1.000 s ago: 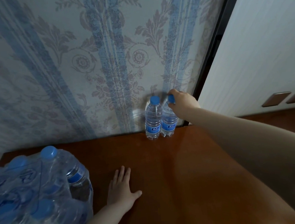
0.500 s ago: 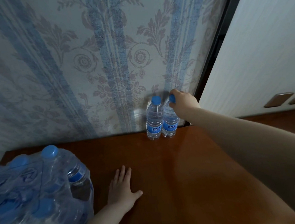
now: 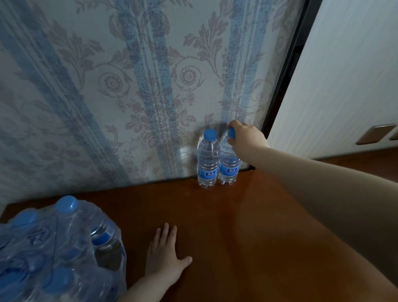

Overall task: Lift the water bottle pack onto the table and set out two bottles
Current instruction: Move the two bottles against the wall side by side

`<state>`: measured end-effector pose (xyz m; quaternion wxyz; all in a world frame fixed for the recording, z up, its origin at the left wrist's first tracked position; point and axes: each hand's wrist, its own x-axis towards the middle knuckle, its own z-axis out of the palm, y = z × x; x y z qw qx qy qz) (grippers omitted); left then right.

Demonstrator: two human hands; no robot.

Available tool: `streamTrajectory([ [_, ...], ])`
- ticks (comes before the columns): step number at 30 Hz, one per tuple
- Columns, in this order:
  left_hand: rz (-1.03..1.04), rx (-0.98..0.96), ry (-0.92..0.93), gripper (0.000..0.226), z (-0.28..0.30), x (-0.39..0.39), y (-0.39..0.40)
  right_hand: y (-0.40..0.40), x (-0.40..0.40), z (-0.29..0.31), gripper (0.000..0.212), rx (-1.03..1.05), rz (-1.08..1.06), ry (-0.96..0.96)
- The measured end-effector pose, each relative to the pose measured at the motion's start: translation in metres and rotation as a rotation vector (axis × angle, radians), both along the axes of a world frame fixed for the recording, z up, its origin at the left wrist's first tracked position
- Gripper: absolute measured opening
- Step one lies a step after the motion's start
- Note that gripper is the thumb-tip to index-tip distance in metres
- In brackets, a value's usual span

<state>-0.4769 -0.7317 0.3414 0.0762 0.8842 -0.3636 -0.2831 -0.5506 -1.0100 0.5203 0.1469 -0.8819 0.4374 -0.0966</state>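
The shrink-wrapped water bottle pack (image 3: 49, 262) with blue caps lies on the brown wooden table (image 3: 237, 255) at the near left. Two clear bottles with blue caps and blue labels stand upright side by side against the wall at the table's back. The left bottle (image 3: 207, 162) stands free. My right hand (image 3: 246, 138) reaches out and grips the cap of the right bottle (image 3: 228, 170). My left hand (image 3: 164, 256) rests flat on the table with fingers spread, just right of the pack.
Patterned blue and pink wallpaper (image 3: 116, 85) rises straight behind the table. A white door or panel (image 3: 353, 67) with a dark frame stands at the right, with two brown handles (image 3: 387, 132) on it. The table's back left corner shows near the pack.
Nothing has visibly moved; my right hand stays on the right bottle's cap and my left hand stays flat on the table.
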Motion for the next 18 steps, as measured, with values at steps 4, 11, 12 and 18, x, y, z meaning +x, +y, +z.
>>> streamTrajectory([
  [4,-0.008,0.022,-0.005,0.098,0.001,0.000,0.001,0.002,0.000,-0.001,0.039,-0.014,-0.005,0.006],
  [11,-0.059,0.170,0.022,0.094,0.019,0.004,-0.010,0.009,-0.001,0.005,0.049,-0.004,-0.025,0.024],
  [12,-0.064,0.205,0.054,0.091,0.026,0.008,-0.015,0.013,-0.003,0.007,0.053,0.000,-0.040,0.016],
  [18,0.019,0.167,0.116,0.067,0.094,0.034,-0.056,0.030,-0.017,0.024,0.062,-0.051,0.020,0.043],
])
